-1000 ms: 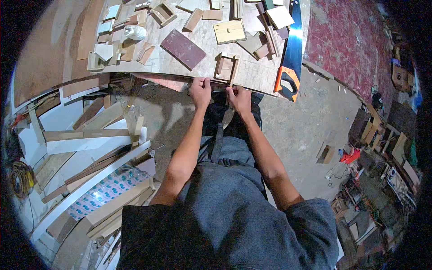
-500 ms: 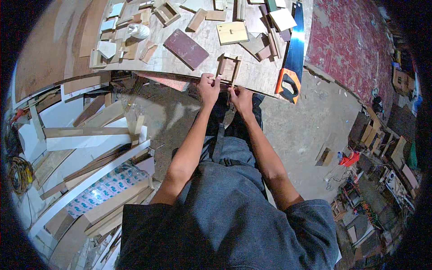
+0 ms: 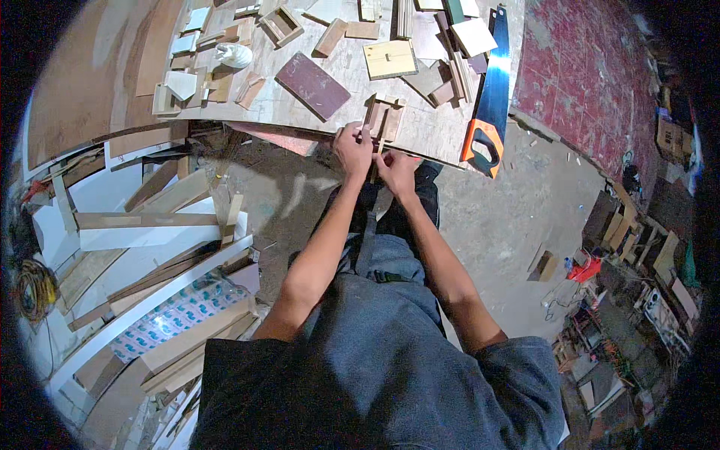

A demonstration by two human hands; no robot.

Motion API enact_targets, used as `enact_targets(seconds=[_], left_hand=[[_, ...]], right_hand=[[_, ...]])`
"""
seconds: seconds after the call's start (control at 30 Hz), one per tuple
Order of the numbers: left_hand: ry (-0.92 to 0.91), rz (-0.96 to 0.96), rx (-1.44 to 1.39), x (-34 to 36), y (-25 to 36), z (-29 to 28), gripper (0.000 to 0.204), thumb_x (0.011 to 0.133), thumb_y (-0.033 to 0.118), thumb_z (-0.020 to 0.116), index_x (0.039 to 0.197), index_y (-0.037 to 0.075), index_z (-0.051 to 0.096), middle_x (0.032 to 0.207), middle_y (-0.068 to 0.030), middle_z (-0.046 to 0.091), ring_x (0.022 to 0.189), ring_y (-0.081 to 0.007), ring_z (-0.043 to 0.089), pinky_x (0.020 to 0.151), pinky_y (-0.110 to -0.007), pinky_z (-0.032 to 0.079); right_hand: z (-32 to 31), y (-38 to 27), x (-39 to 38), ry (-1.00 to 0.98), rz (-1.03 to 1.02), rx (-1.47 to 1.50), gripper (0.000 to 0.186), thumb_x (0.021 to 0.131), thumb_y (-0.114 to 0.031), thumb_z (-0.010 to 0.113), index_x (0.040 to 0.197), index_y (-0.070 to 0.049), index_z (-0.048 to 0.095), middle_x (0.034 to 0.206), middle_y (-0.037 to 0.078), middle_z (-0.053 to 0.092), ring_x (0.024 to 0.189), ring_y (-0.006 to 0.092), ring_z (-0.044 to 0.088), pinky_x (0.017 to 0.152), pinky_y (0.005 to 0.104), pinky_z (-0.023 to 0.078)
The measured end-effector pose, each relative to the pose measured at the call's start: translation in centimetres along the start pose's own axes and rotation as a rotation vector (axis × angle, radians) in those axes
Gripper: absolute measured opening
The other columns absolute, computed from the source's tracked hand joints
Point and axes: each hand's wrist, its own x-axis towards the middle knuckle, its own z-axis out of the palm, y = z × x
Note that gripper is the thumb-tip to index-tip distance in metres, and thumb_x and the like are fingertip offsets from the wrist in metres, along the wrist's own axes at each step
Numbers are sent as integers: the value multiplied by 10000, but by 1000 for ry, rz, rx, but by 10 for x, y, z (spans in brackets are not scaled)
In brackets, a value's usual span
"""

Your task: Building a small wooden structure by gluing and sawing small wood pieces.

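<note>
A small open wooden frame (image 3: 393, 105) lies at the near edge of the workbench (image 3: 431, 135). A thin wooden strip (image 3: 382, 141) slants from inside it toward me, over the edge. My right hand (image 3: 398, 174) is closed, pinching the strip's near end between thumb and fingers. Just left of the strip, my left hand (image 3: 352, 154) has its fingers curled beside the frame's near left corner. Whatever its fingertips grip is too small to make out. To the right lies a handsaw (image 3: 493, 97) with an orange and black handle, which overhangs the edge.
A maroon board (image 3: 313, 85), a pale square board (image 3: 390, 58), a white crumpled bundle (image 3: 234, 55) and several wood offcuts lie on the bench. Boards and white panels (image 3: 150, 236) are piled on the floor at left. Scraps and a red object (image 3: 584, 268) lie at right.
The strip has swung across the frame, its near end moving left. My right hand has shifted slightly left and down with it, and my left hand slightly right, closer to the strip.
</note>
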Motion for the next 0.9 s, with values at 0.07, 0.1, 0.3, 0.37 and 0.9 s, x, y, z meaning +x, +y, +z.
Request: enact_targets(seconds=[0.07, 0.1, 0.3, 0.37, 0.9], left_hand=[[-54, 23, 13, 7, 1, -2, 212, 894, 154, 764, 1046, 9, 737, 813, -134, 734, 688, -197, 705, 635, -353, 545], [-130, -46, -50, 8, 3, -3, 237, 870, 193, 771, 1032, 23, 747, 822, -148, 726, 734, -267, 703, 686, -397, 543], [-234, -40, 7, 10, 21, -7, 306, 826, 254, 798, 1052, 49, 767, 878, -153, 734, 811, -327, 710, 762, -424, 547], [-208, -42, 101, 11, 24, -6, 306, 821, 247, 801, 1057, 54, 769, 898, -146, 737, 853, -320, 709, 788, -418, 544], [-213, -257, -112, 21, 7, 14, 271, 824, 208, 832, 1006, 16, 775, 925, -156, 778, 741, -225, 741, 660, -344, 585]], right_hand=[[6, -1, -2, 34, -41, -5, 299, 855, -253, 767, 801, 37, 718, 698, 207, 686, 615, 307, 680, 633, 413, 537], [8, -2, -2, 63, -89, -12, 293, 875, -241, 745, 791, 37, 706, 660, 179, 676, 565, 235, 660, 592, 380, 522], [15, 2, 7, 64, -122, 15, 278, 864, -223, 736, 787, 42, 703, 665, 199, 678, 581, 289, 681, 606, 403, 531], [14, 2, 11, 49, -124, -3, 278, 861, -221, 733, 790, 46, 702, 675, 210, 680, 595, 311, 688, 612, 411, 533], [8, -6, 15, 60, -84, -23, 277, 847, -214, 755, 834, 58, 704, 712, 227, 695, 630, 336, 705, 646, 424, 549]])
